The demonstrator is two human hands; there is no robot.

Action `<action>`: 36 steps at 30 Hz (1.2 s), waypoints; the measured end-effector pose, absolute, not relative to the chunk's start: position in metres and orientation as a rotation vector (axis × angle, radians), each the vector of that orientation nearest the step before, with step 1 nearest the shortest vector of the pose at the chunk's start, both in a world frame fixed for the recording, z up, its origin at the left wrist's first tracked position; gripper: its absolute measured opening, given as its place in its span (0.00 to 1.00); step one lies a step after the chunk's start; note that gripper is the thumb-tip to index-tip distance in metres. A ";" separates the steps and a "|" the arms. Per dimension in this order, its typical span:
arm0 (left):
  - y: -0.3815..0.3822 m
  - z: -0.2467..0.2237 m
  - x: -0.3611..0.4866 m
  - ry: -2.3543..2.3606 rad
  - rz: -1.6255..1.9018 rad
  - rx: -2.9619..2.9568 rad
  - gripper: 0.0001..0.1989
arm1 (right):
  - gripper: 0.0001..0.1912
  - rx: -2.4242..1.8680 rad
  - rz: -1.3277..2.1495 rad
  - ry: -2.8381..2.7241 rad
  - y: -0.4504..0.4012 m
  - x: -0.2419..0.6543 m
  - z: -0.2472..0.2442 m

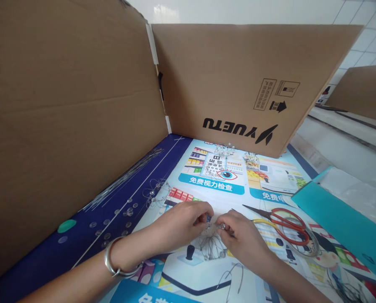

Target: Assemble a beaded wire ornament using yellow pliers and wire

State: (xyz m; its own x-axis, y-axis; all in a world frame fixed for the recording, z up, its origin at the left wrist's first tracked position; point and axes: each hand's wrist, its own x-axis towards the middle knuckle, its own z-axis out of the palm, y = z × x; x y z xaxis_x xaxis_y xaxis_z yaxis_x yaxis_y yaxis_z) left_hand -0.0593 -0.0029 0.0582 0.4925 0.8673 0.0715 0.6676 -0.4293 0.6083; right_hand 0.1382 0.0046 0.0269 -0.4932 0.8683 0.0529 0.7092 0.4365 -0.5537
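Note:
Near the middle of the printed sheet, a bundle of thin looped wires with clear beads (212,245) spreads below my fingers. My left hand (191,216), with a silver bangle on its wrist, is closed on the bundle's upper left part. Opposite it, my right hand (238,231) pinches a clear bead at the bundle's upper right. The fingertips hide the exact grip on both sides. Loose bent wires (232,277) lie just below the bundle.
Red-handled scissors (290,225) and a wire coil (314,244) lie right, beside a teal box (342,227). Clear beads (129,211), straight wires (121,181) and a green disc (67,226) are left. Cardboard walls (238,75) stand behind; more wire pieces (224,150) lie near them.

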 end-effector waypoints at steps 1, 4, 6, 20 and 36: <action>-0.003 0.059 -0.059 1.262 0.515 2.224 0.11 | 0.07 -1.350 0.677 -2.359 0.005 0.138 0.027; -0.003 0.060 -0.057 1.267 0.497 2.213 0.11 | 0.07 -1.341 0.694 -2.346 0.005 0.138 0.026; -0.004 0.060 -0.057 1.270 0.480 2.199 0.11 | 0.08 -1.336 0.714 -2.331 0.005 0.138 0.026; -0.001 0.053 -0.057 1.280 0.507 2.174 0.10 | 0.10 -1.306 0.908 -2.211 0.006 0.139 0.025; 0.001 0.050 -0.057 1.288 0.519 2.169 0.10 | 0.18 -1.327 0.843 -2.314 0.007 0.142 0.027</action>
